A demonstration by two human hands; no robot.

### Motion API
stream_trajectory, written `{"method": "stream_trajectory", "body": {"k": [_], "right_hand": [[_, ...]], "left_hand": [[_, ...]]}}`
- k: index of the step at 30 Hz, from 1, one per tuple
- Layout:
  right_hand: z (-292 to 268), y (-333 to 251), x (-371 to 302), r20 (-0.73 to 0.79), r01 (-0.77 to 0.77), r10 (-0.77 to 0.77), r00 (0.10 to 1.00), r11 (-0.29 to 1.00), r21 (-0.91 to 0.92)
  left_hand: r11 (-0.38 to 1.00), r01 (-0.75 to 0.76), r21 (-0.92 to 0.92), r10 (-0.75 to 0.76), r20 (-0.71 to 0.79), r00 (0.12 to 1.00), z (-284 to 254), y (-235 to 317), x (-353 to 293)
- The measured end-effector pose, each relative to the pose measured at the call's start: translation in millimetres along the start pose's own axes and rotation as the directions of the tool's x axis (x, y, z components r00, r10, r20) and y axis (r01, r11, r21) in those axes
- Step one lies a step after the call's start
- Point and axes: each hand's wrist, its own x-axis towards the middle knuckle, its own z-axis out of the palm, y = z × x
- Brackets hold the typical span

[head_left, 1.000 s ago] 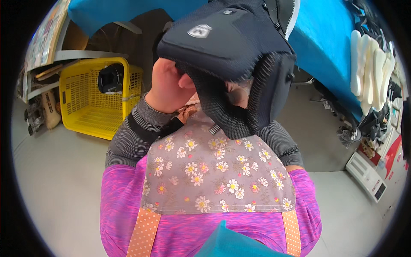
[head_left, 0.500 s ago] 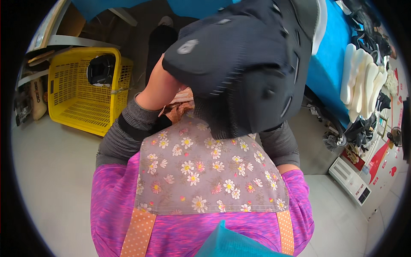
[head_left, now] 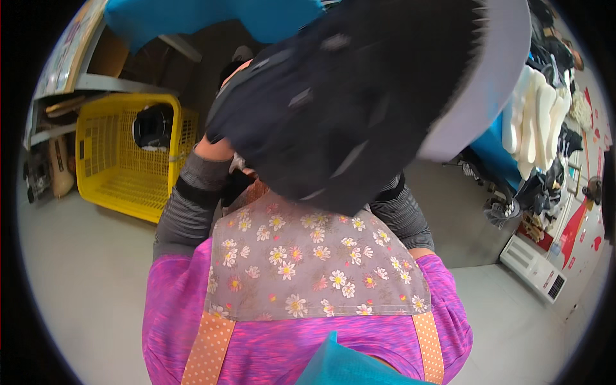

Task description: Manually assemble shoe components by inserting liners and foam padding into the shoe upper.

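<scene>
A large bundle of dark navy fabric [head_left: 359, 109] with short pale marks fills the upper middle, held up close in front of my chest and blurred by motion. A wide pale lavender band [head_left: 478, 96] curves along its right side, meeting the dark part at a jagged line. What kind of article it is, I cannot make out. My left hand [head_left: 215, 149] grips its left side; the wrist and a little skin show while most fingers are behind the fabric. From the right my sleeved forearm [head_left: 404, 215] reaches up under the bundle, and my right hand is hidden behind it.
At left stands a yellow plastic basket [head_left: 128, 186] with a black item [head_left: 153, 127] inside, near a table frame. Blue cloth [head_left: 212, 16] covers surfaces ahead. To the right are white foot-shaped forms [head_left: 532, 122], dark shoes [head_left: 504, 208] and a white heater-like unit [head_left: 532, 266].
The dark fabric bundle has turned and swung closer, with more of the pale band now showing at right. My left hand has moved left and slipped mostly behind the fabric.
</scene>
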Motion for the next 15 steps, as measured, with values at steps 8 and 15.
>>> {"method": "stream_trajectory", "body": {"k": [8,15], "right_hand": [[-31.5,36.0,19.1,0.011,0.342,-0.436,0.9,0.688,-0.64],[-27.6,22.9,12.5,-0.048,0.247,-0.306,0.951,0.842,-0.479]], "left_hand": [[0.884,0.276,-0.377,-0.363,-0.183,0.914,52.3,20.7,3.9],[0.858,0.347,-0.379,-0.427,-0.149,0.892,81.6,27.8,8.0]]}}
